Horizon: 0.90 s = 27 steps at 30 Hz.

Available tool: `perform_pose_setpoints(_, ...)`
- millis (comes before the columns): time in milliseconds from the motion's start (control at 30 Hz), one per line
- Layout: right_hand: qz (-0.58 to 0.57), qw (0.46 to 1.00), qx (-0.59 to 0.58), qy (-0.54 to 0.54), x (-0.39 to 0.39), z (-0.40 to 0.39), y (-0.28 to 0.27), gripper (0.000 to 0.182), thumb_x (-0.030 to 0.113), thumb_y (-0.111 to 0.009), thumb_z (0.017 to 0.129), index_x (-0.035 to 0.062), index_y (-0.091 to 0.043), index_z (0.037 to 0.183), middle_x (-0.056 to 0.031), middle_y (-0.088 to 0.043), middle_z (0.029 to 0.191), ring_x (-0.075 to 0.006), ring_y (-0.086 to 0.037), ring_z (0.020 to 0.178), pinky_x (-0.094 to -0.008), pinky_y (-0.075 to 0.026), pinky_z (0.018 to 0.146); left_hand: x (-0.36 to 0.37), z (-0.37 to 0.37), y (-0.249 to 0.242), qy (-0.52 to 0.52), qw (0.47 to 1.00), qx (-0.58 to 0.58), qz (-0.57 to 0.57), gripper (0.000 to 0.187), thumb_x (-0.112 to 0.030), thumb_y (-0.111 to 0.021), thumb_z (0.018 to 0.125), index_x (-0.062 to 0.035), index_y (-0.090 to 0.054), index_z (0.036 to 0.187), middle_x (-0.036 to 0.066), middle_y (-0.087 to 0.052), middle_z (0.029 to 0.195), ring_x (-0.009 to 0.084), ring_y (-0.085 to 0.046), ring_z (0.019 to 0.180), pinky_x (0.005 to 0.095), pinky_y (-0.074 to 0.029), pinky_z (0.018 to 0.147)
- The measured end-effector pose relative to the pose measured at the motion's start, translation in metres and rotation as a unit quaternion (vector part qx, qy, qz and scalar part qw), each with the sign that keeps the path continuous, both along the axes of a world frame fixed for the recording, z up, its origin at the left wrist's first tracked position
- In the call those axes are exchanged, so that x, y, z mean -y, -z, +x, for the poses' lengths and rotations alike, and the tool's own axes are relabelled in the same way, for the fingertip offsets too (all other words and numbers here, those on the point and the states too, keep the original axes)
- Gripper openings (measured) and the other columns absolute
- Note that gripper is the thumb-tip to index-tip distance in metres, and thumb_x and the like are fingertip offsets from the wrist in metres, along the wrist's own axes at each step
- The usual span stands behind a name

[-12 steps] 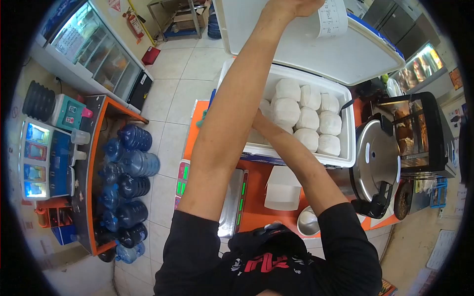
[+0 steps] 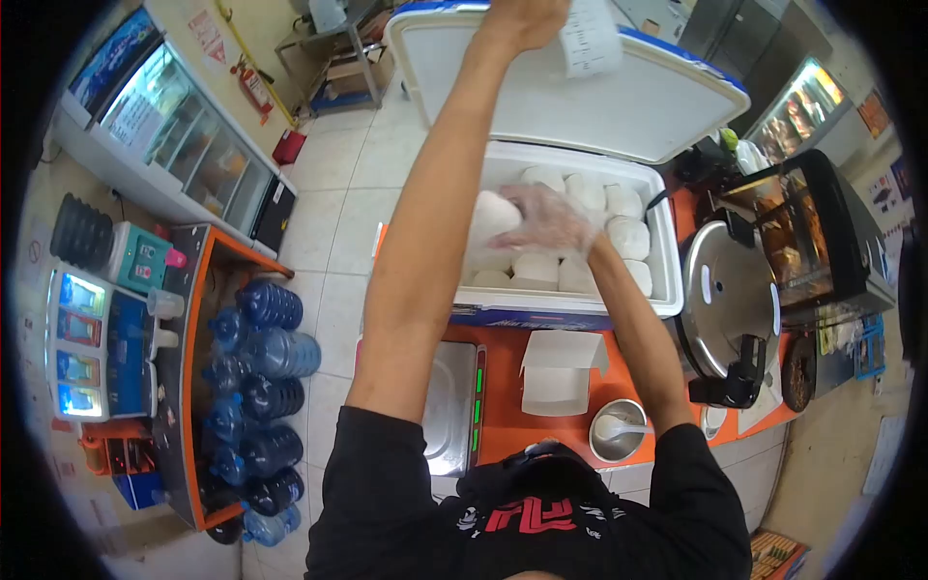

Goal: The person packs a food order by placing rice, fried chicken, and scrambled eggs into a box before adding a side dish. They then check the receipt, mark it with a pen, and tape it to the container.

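Note:
My left hand [image 2: 530, 21] is raised at the top edge of the open cooler lid [image 2: 435, 63], its fingers curled at the rim and partly cut off by the frame. A printed paper slip [image 2: 591, 41] hangs beside it. My right hand [image 2: 553, 220], in a clear glove, grips a round white wrapped item [image 2: 494, 215] above the left part of the white cooler [image 2: 671, 253]. More white wrapped items [image 2: 629, 238] lie in rows in the cooler, partly hidden by the hand and my left forearm.
In front of the cooler are an open white box [image 2: 556, 391], a metal bowl with a spoon [image 2: 619, 430] and a scale [image 2: 452, 411]. A large metal pot [image 2: 730, 300] and a glass display case [image 2: 797, 237] stand right. Water bottles [image 2: 280, 353] fill the left shelf.
My right hand has come up from behind my left forearm with a white wrapped item in it. The view has shifted, and the lid and my left hand appear further left.

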State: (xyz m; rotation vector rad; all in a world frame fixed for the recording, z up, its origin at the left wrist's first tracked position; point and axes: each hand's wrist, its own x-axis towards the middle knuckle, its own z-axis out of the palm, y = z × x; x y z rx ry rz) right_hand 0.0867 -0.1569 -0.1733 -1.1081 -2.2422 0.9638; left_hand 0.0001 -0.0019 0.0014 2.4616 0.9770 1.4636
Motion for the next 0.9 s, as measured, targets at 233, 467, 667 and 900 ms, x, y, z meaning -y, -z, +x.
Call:
perform_pose_setpoints(233, -0.271, 0.712, -0.639, 0.111, 0.197, 0.027, -0.048, 0.051, 0.014, -0.074, 0.075, -0.003, -0.054, 0.119, -0.012, -0.065, 0.104, -0.0193, -0.062, 0.099, -0.0322, -0.048, 0.089, -0.001, -0.009, 0.041, -0.042, 0.973, -0.039, 0.224, 0.051, -0.036, -0.033, 0.1, -0.005, -0.036, 0.14, 0.031, -0.056, 0.117, 0.0459, -0.049, 0.115, 0.0418, -0.029, 0.108)
perform_pose_setpoints(467, -0.001, 0.861, -0.406, 0.305, 0.343, 0.059, -0.108, 0.056, 0.014, -0.077, 0.07, -0.0005, -0.053, 0.118, -0.0114, -0.064, 0.109, -0.0215, -0.062, 0.098, -0.0347, -0.049, 0.089, 0.138, -0.021, 0.082, 0.016, 0.99, 0.141, 0.021, 0.051, -0.037, -0.038, 0.099, 0.008, -0.057, 0.114, 0.027, -0.061, 0.113, 0.0376, -0.057, 0.109, 0.0411, -0.042, 0.091)
perform_pose_setpoints(667, 0.128, 0.901, -0.325, 0.259, 0.428, 0.083, -0.113, 0.055, 0.016, -0.075, 0.072, -0.0005, -0.052, 0.12, -0.0114, -0.063, 0.11, -0.0212, -0.062, 0.099, -0.0344, -0.049, 0.089, 0.218, -0.024, 0.226, 0.049, 0.926, 0.373, -0.021, 0.059, -0.044, -0.033, 0.1, 0.008, -0.041, 0.128, 0.023, -0.051, 0.125, 0.033, -0.055, 0.113, 0.0383, -0.042, 0.097)
perform_pose_setpoints(900, 0.114, 0.897, -0.332, 0.27, 0.461, 0.095, -0.105, 0.055, 0.018, -0.073, 0.074, -0.0006, -0.051, 0.121, -0.0115, -0.062, 0.11, -0.0208, -0.061, 0.1, -0.034, -0.049, 0.089, 0.346, -0.022, 0.226, 0.064, 0.892, 0.428, -0.133, 0.074, -0.057, -0.032, 0.089, 0.0005, -0.03, 0.136, 0.023, -0.044, 0.134, 0.0345, -0.051, 0.118, 0.0479, -0.044, 0.098)
